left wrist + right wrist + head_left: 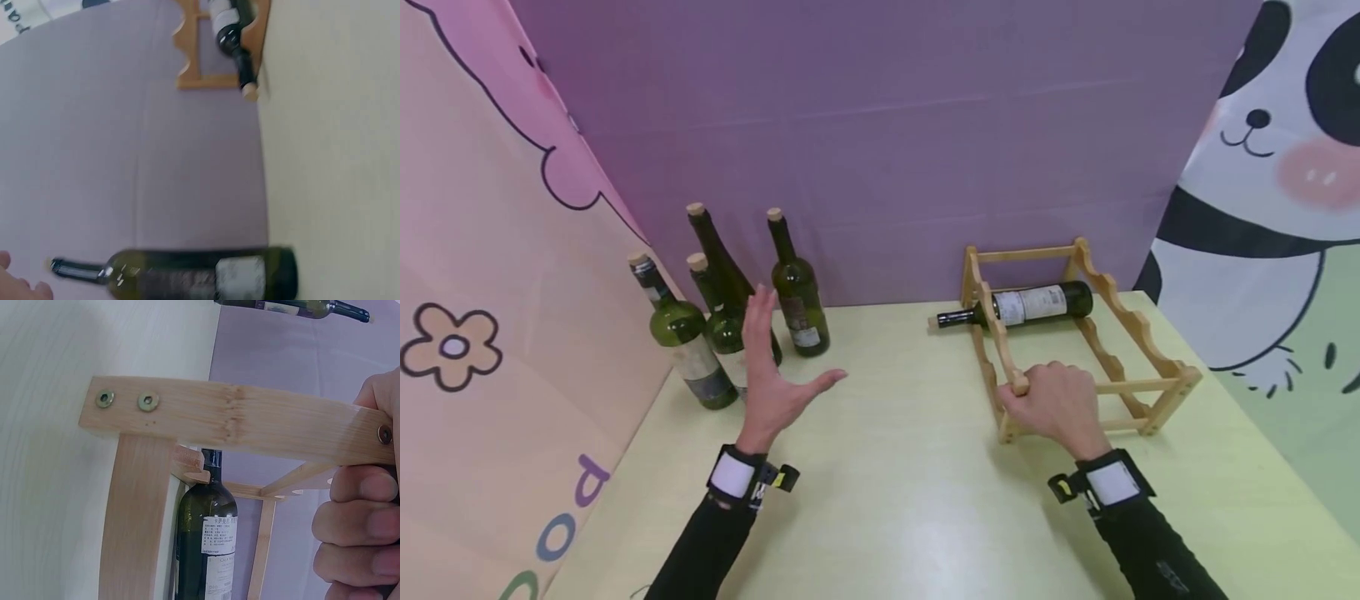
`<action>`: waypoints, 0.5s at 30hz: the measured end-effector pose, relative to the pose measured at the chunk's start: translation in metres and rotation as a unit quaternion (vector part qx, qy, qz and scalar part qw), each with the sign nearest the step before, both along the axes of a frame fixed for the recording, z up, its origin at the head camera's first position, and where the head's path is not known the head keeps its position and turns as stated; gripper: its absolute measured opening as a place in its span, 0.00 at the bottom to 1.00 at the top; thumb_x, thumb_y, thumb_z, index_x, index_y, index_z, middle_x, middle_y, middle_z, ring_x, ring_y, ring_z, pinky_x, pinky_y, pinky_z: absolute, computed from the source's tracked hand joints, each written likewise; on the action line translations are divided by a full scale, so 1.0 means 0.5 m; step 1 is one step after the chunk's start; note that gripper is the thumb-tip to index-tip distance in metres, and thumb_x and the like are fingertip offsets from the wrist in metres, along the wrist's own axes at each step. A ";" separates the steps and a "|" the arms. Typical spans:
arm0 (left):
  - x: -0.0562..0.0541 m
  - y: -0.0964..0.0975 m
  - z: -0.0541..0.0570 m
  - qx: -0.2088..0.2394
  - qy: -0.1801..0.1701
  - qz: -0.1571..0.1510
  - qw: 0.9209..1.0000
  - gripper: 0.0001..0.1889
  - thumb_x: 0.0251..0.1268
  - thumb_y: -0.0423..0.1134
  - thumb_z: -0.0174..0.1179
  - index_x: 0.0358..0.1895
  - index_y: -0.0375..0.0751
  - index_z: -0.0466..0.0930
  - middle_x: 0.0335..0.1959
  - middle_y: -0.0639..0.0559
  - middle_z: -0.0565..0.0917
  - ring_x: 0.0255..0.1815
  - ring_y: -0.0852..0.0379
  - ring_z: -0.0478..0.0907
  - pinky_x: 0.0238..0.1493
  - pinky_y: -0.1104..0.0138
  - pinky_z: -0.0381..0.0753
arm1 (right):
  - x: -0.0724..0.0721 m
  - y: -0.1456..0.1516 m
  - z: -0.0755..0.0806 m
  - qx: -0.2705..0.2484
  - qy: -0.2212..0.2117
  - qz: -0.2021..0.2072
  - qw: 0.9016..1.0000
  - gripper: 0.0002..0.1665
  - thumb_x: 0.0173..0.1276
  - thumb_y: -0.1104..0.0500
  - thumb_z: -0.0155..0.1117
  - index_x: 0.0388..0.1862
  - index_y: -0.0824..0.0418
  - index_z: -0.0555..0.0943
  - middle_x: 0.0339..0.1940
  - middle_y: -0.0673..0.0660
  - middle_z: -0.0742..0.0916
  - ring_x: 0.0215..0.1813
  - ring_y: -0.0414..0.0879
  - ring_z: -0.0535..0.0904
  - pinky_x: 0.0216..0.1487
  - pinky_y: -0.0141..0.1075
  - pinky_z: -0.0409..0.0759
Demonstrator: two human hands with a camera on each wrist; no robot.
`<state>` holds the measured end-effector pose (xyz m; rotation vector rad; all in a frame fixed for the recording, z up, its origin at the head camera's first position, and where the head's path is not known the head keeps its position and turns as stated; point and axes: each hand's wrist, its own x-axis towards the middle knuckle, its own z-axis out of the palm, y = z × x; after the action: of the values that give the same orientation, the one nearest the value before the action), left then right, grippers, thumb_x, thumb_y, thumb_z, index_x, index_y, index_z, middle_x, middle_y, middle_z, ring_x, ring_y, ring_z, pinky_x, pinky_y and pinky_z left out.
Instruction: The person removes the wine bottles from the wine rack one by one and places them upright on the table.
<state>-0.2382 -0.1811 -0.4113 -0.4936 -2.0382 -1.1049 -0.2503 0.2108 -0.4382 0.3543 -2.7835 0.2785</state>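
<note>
In the head view a wooden wine rack (1138, 329) stands at the right of the table. My right hand (1060, 406) grips its near left corner, and in the right wrist view the curled fingers (359, 531) wrap the wooden bar. A dark green wine bottle (1037, 304) lies in the rack's far lower row, its corked neck pointing left. My left hand (767, 367) is raised with fingers straight and thumb spread, holding nothing. It overlaps the upright bottles in the head view; the nearest group includes a bottle with a grey-white label (703, 367).
Several corked green bottles stand at the back left, one bottle (801, 304) apart from the others near the purple backdrop (880, 150). A pale table (910, 483) spreads beneath. Printed side walls flank it, a panda (1255, 217) on the right one.
</note>
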 end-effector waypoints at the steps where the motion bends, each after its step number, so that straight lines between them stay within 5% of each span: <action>1: -0.004 0.010 -0.005 -0.006 -0.018 -0.004 1.000 0.65 0.44 0.79 0.67 0.83 0.49 0.49 0.87 0.51 0.44 0.87 0.46 0.36 0.81 0.36 0.38 | 0.000 0.000 0.000 0.002 -0.002 -0.001 1.000 0.31 0.64 0.39 0.61 0.07 0.51 0.65 0.09 0.47 0.64 0.13 0.43 0.59 0.15 0.34 0.52; 7: -0.035 0.065 -0.035 -0.037 -0.095 -0.030 0.994 0.66 0.43 0.84 0.61 0.84 0.54 0.48 0.87 0.60 0.43 0.87 0.46 0.35 0.79 0.32 0.40 | 0.000 -0.001 -0.001 0.004 -0.007 -0.002 1.000 0.31 0.64 0.38 0.59 0.07 0.51 0.65 0.09 0.47 0.64 0.13 0.43 0.60 0.15 0.34 0.53; 15: -0.072 0.126 -0.053 -0.061 -0.159 -0.049 0.984 0.64 0.41 0.87 0.58 0.83 0.65 0.46 0.87 0.56 0.45 0.87 0.50 0.36 0.80 0.34 0.42 | 0.002 -0.001 0.001 0.006 0.000 -0.006 1.000 0.31 0.64 0.39 0.60 0.07 0.51 0.65 0.09 0.47 0.64 0.13 0.43 0.60 0.15 0.34 0.53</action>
<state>-0.2742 -0.1180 -0.4378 -0.5093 -2.3916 -1.1832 -0.2491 0.2101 -0.4379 0.3399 -2.7884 0.2591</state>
